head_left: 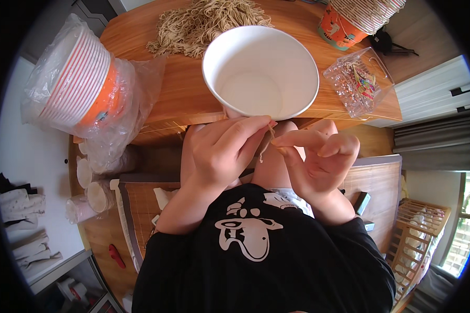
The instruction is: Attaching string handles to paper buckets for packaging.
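Observation:
In front of my lap, my left hand (224, 148) pinches a short beige cord (272, 133) between thumb and fingertips. My right hand (318, 159) has its index finger and thumb together on the same cord, the other fingers curled loosely. A thin end of the cord hangs below the left fingertips. Just beyond the hands, a white paper bucket (235, 65) lies tipped at the table edge with its open mouth facing me. Its lower rim is close to my left fingers; whether they touch it, I cannot tell.
A heap of beige cords (203, 23) lies behind the bucket on the wooden table (180, 83). Stacked orange buckets with cord handles (344, 26) stand at far right, near a clear plastic box (355, 83) of small pieces. Plastic-wrapped buckets (81, 78) stand at left.

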### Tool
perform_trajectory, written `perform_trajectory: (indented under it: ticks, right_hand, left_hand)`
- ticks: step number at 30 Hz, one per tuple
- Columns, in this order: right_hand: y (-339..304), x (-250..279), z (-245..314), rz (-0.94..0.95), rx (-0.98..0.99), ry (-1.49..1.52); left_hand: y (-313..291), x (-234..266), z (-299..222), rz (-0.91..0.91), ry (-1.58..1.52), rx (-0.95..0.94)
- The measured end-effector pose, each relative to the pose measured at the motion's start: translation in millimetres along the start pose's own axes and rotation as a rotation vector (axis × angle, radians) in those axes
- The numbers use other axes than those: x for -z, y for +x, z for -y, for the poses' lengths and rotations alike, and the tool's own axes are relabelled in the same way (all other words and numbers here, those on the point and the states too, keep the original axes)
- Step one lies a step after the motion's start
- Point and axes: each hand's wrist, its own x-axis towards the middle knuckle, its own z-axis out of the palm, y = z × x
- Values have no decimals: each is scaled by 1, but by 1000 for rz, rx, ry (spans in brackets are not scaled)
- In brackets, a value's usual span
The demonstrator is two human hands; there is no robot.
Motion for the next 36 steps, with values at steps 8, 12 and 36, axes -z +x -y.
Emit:
perform_trajectory:
  ticks: [8,12,36]
  right_hand:
    - [-14,16,-5,78,49,-107]
    - [-20,10,-14,89,42,-313]
    - [-19,22,20,319,-351,495]
  left_hand:
    - [-3,2,-3,29,-4,6]
    - [-5,-2,5,22,51,-55]
    - [-14,-3,6,1,337,21]
